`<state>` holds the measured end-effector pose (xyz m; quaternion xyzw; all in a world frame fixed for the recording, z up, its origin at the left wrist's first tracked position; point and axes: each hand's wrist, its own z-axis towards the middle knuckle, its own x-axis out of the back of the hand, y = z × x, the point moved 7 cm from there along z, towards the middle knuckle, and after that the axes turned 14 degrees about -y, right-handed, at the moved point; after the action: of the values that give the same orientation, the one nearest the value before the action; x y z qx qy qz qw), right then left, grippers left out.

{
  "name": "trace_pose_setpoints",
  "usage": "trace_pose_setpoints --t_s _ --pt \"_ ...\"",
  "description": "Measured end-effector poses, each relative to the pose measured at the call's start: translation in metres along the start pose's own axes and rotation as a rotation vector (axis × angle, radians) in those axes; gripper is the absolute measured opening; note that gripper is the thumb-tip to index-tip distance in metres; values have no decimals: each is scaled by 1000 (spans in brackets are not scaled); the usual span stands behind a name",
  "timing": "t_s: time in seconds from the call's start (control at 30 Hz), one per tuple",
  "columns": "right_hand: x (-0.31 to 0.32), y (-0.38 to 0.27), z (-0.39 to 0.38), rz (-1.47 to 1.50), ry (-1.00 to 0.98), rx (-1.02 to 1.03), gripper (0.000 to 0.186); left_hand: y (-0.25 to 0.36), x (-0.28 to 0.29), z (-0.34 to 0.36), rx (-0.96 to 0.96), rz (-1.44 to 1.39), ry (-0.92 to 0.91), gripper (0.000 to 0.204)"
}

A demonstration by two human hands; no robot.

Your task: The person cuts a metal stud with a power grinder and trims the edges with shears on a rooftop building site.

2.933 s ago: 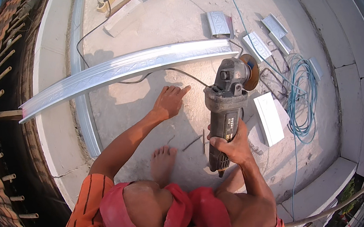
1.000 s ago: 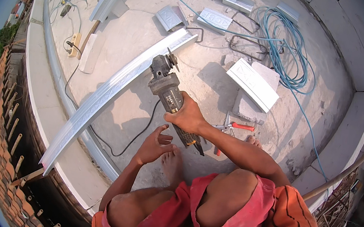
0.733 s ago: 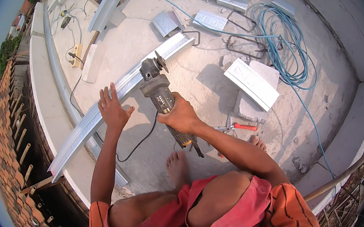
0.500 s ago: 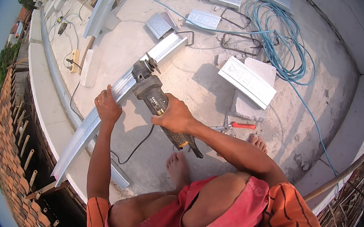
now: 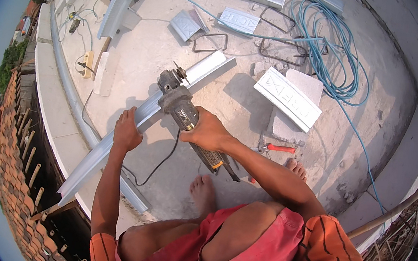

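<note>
My right hand (image 5: 208, 129) is wrapped round the body of a dark angle grinder (image 5: 182, 111). The grinder's thin disc (image 5: 180, 72) is edge-on over a long silvery metal channel (image 5: 150, 106), and I cannot tell whether it touches the metal. My left hand (image 5: 128, 129) grips the channel beside the grinder, fingers over its edge. The channel slants from the lower left, over the low wall, up to the middle of the floor. A black cord (image 5: 157, 168) trails from the grinder.
A short metal piece (image 5: 288, 100) leans on a pale block (image 5: 293, 128); red-handled snips (image 5: 279, 148) lie by my foot. Further off are cut channel pieces (image 5: 238, 21), bent rods (image 5: 282, 51) and a coiled blue cable (image 5: 347, 85). A low wall (image 5: 54, 105) edges the left.
The channel's far end has shifted right, farther from the bent rod. The grinder's disc has turned more edge-on. My left hand still holds the channel.
</note>
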<state>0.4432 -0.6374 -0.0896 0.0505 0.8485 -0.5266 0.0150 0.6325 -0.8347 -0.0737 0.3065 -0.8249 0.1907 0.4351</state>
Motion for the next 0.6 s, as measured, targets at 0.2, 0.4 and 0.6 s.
trace_pose_setpoints --t_s 0.2,0.4,0.6 --pt "-1 9 -4 25 -25 -12 69 3 3 -1 -11 -6 -37 81" --pt "0 10 0 8 -77 -39 77 4 0 -1 -3 26 -15 78" --pt "0 19 1 4 -92 -42 77 5 1 -1 -14 18 1 77"
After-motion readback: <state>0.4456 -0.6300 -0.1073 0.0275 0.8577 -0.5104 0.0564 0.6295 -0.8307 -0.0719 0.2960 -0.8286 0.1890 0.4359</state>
